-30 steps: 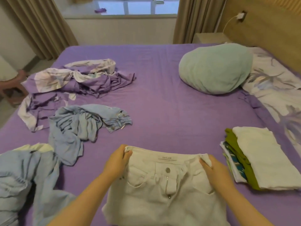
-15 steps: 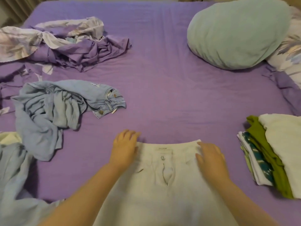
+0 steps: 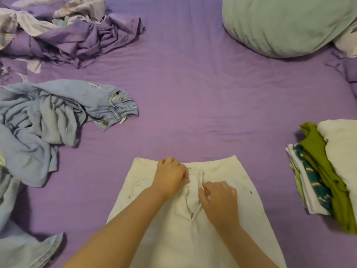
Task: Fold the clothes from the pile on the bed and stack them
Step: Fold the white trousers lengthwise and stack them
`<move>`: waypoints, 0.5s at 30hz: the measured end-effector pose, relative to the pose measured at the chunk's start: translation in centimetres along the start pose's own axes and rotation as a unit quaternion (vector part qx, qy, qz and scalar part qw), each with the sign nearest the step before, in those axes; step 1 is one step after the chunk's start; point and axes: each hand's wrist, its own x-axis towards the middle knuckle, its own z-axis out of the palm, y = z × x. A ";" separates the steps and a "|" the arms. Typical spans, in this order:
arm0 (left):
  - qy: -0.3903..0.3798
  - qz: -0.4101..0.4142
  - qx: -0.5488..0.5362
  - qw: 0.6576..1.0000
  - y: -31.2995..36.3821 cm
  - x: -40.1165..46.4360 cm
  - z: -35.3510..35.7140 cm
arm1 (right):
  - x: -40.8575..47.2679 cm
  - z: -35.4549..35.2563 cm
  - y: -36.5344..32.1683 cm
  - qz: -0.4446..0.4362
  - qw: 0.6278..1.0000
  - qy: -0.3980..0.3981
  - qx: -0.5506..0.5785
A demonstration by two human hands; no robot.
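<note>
A: What is seen at the left side?

B: A crumpled pile of light blue denim clothes (image 3: 38,120) is seen on the purple bed sheet (image 3: 193,93). Behind it, at the far left corner, a bundle of purple and floral bedding (image 3: 67,29) is lying.

A: And in the middle?

B: White trousers (image 3: 193,229) are spread flat on the sheet at the near edge, with the waistband turned away from the person and the fly open. The left hand (image 3: 171,175) is placed on the waistband, left of the fly. Its fingers are curled and the cloth beside the fly is pinched by them. The right hand (image 3: 219,200) is placed just right of the fly, and the edge of the fly flap is gripped between its bent fingers. The two hands are close together but are not touching.

A: What is found to the right?

B: A stack of folded clothes (image 3: 328,171) is lying near the right edge, well apart from the trousers. A white piece is on top, a green one under it, and a white and teal patterned one at the bottom. At the far right, a pale green pillow (image 3: 286,24) is seen.
</note>
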 end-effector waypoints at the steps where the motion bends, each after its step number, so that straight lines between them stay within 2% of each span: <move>1: -0.004 0.003 0.011 1.000 0.0 0.2 -0.1 | 0.0 -0.1 0.0 0.003 1.000 0.007 0.013; 6: -0.049 -0.012 0.058 0.997 0.5 0.0 0.2 | -0.4 0.1 0.3 0.014 0.998 0.016 0.055; 15: -0.033 -0.045 0.066 0.996 0.9 -1.2 0.4 | -1.1 0.0 0.6 0.017 0.997 0.013 0.078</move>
